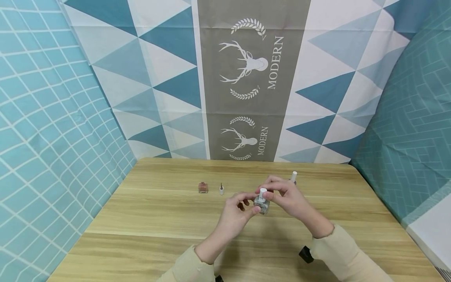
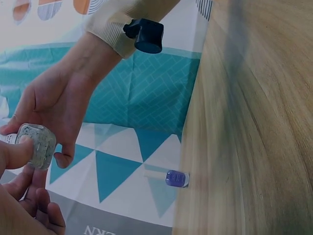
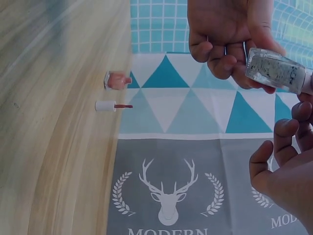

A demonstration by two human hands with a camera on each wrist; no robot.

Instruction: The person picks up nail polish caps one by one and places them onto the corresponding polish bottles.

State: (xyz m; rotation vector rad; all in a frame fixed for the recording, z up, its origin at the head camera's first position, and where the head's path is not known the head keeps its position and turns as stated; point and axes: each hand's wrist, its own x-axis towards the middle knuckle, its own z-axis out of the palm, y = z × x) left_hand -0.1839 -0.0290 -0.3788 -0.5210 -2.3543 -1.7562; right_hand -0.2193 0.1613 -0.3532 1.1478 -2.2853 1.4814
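A clear nail polish bottle with speckled contents (image 1: 261, 207) is held above the table between both hands. My left hand (image 1: 234, 217) pinches its glass body with thumb and fingers. Fingers of my right hand (image 1: 290, 199) pinch the white cap (image 1: 262, 192), which sits on the bottle's neck. In the right wrist view the speckled bottle (image 3: 274, 71) lies tilted, base toward the left. Behind the right hand stands a purple nail polish bottle (image 2: 176, 178) with a white cap (image 1: 294, 175), partly hidden in the head view.
An uncapped pinkish-brown nail polish bottle (image 1: 203, 187) stands toward the table's back. Beside it a white brush cap (image 1: 221, 190) stands with its brush (image 3: 123, 106) pointing up. Patterned cloth (image 1: 169, 78) hangs behind the wooden table (image 1: 148, 219), and blue-green cloths flank it.
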